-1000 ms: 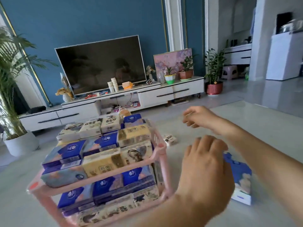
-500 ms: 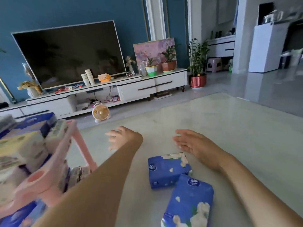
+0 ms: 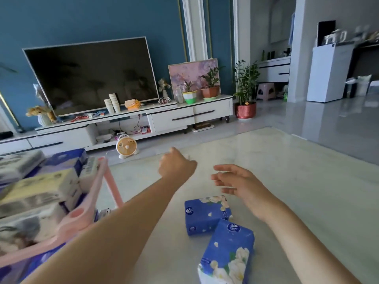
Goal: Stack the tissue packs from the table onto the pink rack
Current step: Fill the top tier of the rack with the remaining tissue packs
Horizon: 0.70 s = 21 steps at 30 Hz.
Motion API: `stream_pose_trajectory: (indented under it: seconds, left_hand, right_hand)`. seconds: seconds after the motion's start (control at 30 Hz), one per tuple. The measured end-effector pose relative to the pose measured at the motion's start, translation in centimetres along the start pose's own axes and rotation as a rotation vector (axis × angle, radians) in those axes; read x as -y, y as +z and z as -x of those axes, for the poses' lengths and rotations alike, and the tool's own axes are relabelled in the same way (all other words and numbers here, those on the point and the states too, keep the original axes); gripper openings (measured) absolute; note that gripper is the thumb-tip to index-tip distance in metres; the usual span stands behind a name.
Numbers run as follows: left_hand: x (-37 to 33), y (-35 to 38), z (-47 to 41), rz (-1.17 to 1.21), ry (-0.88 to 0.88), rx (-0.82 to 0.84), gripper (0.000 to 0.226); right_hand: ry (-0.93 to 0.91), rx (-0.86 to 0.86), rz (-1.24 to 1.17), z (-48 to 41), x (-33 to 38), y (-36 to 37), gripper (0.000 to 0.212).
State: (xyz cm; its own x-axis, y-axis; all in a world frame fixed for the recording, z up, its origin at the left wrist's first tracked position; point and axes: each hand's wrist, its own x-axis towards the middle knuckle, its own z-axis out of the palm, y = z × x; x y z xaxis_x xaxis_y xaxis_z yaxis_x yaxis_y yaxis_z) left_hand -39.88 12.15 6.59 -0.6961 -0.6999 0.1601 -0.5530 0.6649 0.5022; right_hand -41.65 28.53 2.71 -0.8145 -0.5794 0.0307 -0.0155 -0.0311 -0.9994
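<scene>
Two blue tissue packs [image 3: 207, 215] lie on the bench [image 3: 297, 181] at 6 o'clock, the nearer pack [image 3: 227, 251] touching the farther one's corner. The pink rack [image 3: 82, 218], crowded with packs, stands at 8 o'clock. The left hand [image 3: 177, 167] reaches toward 12 o'clock. Its grip is hidden behind the knuckles, so I cannot tell its state. The right hand [image 3: 235, 181], at 1 o'clock from the packs, has its grip apart and empty. Risk: both hands lie beyond the packs, so a low forearm could sweep one aside or knock the rack.
</scene>
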Motion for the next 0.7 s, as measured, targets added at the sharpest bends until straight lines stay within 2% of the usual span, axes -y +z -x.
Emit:
stream_pose_trajectory:
  seconds: [0.1, 0.17, 0.23, 0.27, 0.33, 0.43, 0.5, 0.6, 0.7]
  left_hand:
    - [-3.6, -5.6, 2.8, 0.175, 0.071, 0.08, 0.027]
    - [-4.7, -10.5, 4.8, 0.212, 0.112, 0.123, 0.033]
    - [-4.3, -15.3, 6.5, 0.225, 0.138, 0.15, 0.038]
    - [-3.7, -17.6, 7.2, 0.239, 0.147, 0.15, 0.033]
    - [-1.5, -21.5, 8.3, 0.242, 0.167, 0.136, 0.026]
    - [2.9, -25.5, 8.8, 0.204, 0.111, 0.094, 0.036]
    - [5.5, -27.6, 8.8, 0.229, 0.041, 0.08, 0.049]
    - [9.9, -30.6, 8.1, 0.255, 0.03, -0.014, 0.052]
    - [16.8, -32.3, 8.1, 0.007, -0.007, -0.257, 0.059]
  right_hand:
    - [-0.099, 0.055, 0.064, 2.4, 3.8, 2.1, 0.048]
    - [-0.213, 0.14, 0.182, 3.9, 7.8, 4.1, 0.069]
    - [-0.345, 0.189, 0.294, 5.1, 12.1, 6.8, 0.081]
    - [-0.394, 0.196, 0.343, 5.6, 14.0, 8.2, 0.083]
    - [-0.492, 0.194, 0.436, 6.4, 16.8, 11.1, 0.076]
    - [-0.614, 0.25, 0.551, 7.0, 19.2, 15.6, 0.038]
    - [-0.612, 0.28, 0.527, 6.8, 19.7, 18.6, 0.033]
    - [-0.498, 0.242, 0.473, 5.4, 19.2, 22.0, 0.052]
    - [-0.327, 0.309, 0.487, 3.8, 17.4, 23.6, 0.066]
